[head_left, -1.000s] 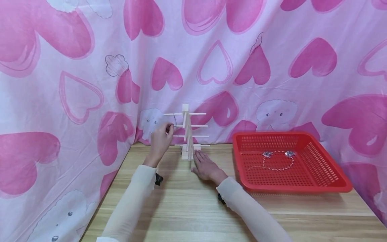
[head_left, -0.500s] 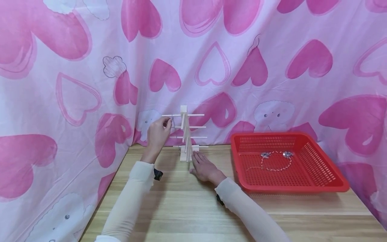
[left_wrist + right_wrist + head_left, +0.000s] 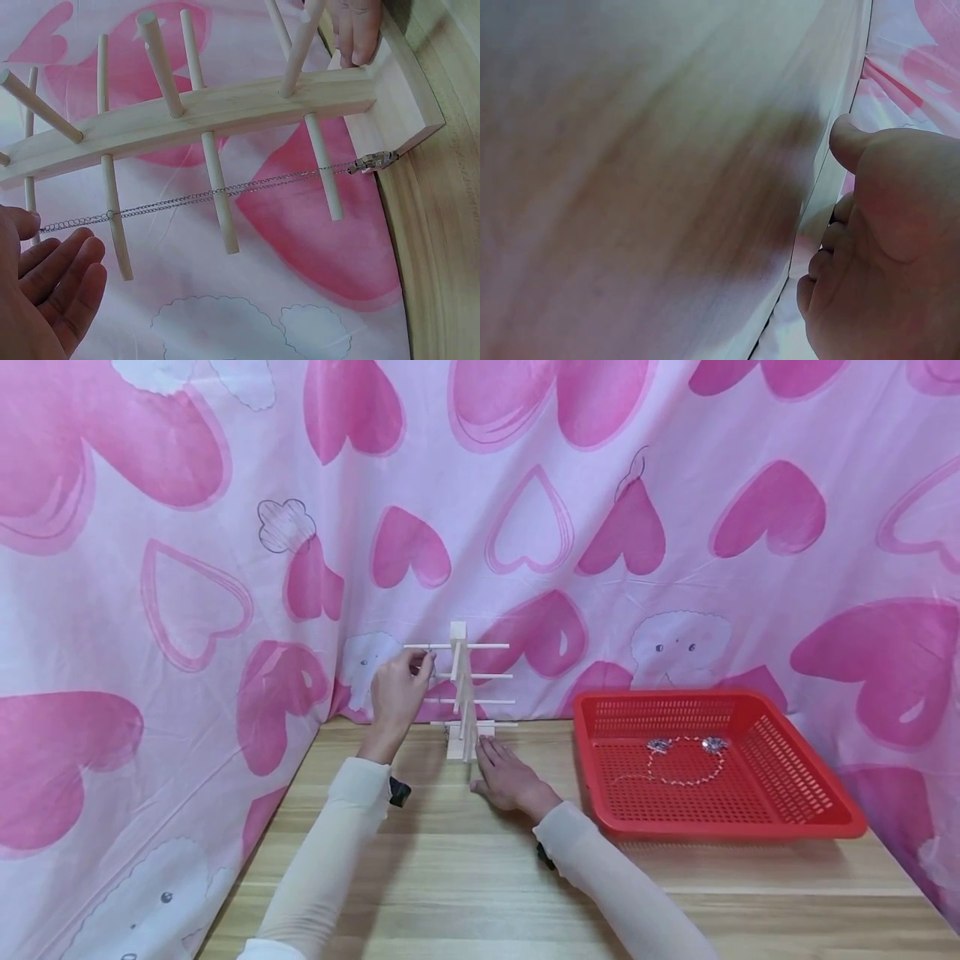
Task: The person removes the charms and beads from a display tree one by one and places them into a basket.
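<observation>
A pale wooden peg stand (image 3: 458, 632) stands upright at the back of the table, with thin pegs branching from its post. My left hand (image 3: 400, 688) is at the left end of its top peg, pinching the upper end of a silver chain necklace (image 3: 172, 202). In the left wrist view the doubled chain runs taut past the lower pegs to a silver pendant (image 3: 373, 161) beside the stand's base (image 3: 405, 97). With fingers straight, my right hand (image 3: 512, 774) rests on the right side of the base. The right wrist view shows that hand's thumb and fingertips (image 3: 844, 146).
To the right stands a red plastic basket (image 3: 731, 828) holding a beaded necklace (image 3: 686, 782) with two silver pieces (image 3: 714, 744). A pink heart-print cloth (image 3: 420, 460) hangs behind and at the left of the wooden table (image 3: 450, 877).
My left hand has risen with the chain from the second peg's height to the top peg, then shifted slightly right. The right hand keeps its place on the base.
</observation>
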`<state>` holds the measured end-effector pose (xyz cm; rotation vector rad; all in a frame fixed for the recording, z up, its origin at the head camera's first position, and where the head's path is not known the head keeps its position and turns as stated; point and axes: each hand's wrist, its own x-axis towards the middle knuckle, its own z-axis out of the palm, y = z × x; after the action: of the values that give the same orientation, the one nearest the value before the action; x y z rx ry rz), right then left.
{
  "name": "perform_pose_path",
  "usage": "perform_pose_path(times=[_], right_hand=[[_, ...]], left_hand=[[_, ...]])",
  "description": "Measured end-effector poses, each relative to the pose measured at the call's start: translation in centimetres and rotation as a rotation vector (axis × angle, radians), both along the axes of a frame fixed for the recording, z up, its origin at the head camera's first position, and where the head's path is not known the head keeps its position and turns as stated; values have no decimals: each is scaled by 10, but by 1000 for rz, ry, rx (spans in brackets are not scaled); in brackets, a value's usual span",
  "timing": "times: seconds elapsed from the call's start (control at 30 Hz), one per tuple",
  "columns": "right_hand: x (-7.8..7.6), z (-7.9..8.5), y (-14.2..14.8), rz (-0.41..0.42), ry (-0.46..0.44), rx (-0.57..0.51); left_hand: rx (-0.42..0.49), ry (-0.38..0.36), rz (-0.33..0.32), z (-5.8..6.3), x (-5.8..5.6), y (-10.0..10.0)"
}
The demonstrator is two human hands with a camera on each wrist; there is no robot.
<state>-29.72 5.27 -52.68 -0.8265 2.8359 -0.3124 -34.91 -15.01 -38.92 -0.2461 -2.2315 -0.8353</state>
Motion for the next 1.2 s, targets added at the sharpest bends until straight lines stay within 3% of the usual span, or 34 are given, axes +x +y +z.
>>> perform_pose_path(times=[0.87, 1.2], right_hand=[[2, 0, -1, 1, 25, 5], [1, 0, -1, -8, 6, 16]], left_hand=[[54, 22, -6, 4, 2, 6], [47, 115, -31, 4, 1, 3]])
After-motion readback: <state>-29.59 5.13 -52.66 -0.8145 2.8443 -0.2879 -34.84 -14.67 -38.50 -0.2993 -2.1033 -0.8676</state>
